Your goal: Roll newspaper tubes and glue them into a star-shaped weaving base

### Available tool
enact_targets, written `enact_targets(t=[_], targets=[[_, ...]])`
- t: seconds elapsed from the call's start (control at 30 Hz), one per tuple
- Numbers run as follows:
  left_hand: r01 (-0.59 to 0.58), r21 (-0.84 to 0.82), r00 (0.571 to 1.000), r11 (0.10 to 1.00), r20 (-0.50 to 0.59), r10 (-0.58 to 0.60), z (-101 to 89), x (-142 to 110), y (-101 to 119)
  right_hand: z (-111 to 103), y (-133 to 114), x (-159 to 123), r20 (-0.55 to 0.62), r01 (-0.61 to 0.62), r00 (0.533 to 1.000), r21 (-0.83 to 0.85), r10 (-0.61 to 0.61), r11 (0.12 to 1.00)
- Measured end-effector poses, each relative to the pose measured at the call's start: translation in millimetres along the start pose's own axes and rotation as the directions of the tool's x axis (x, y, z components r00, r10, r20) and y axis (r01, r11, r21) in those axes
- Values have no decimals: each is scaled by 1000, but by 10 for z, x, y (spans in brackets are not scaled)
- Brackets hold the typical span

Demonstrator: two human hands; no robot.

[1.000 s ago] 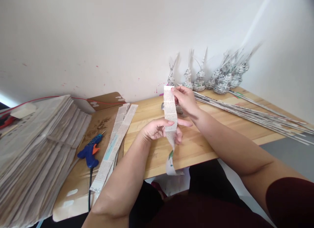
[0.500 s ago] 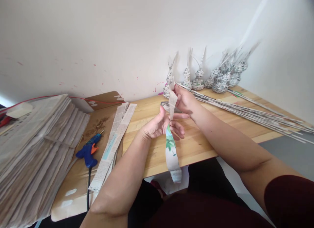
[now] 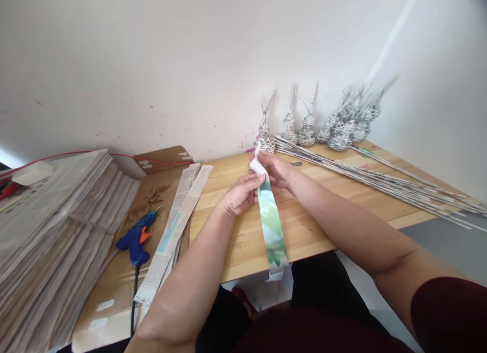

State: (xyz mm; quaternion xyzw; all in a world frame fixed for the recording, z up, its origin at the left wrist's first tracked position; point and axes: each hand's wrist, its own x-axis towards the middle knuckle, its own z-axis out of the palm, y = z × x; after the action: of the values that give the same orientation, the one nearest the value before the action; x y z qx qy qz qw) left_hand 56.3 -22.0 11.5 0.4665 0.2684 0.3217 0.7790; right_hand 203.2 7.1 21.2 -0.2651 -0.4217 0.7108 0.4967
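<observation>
Paper strip (image 3: 273, 223) is gripped at two points. Left hand (image 3: 242, 195) pinches it narrowly, thumb on top; right hand (image 3: 279, 170) closes on its upper end, fingertips partly hidden. The strip runs from the grip toward 6 o'clock, its lower end past the near edge of the table (image 3: 236, 256). Change within the last second: the newsprint face is turned away, the green face shows, and the hands are closer together. This suggests the flip is complete and the upper end is under two-handed control. Woven figure (image 3: 264, 142): 12 o'clock. Paper rods (image 3: 361, 174): 3 o'clock. Spare strips (image 3: 178, 221) and glue gun (image 3: 136, 239): 8 o'clock.
</observation>
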Motion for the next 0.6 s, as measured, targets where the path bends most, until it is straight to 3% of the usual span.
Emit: enact_targets(t=[0.23,0.33,0.5,0.6], targets=[[-41,57,976,998,-211,52,-53,103,-61,0,-2,24,-98,-107,990,-58,101,993],[-62,111,953,992,-288,92,-93,126,-57,-1,-22,12,-125,-97,989,-125,81,987],[-31,262,962,965,-254,100,-122,112,-42,-21,29,11,-211,8,975,-265,-67,964],[-18,262,960,965,-267,91,-118,91,-12,-8,57,6,-216,21,971,-344,-101,939]])
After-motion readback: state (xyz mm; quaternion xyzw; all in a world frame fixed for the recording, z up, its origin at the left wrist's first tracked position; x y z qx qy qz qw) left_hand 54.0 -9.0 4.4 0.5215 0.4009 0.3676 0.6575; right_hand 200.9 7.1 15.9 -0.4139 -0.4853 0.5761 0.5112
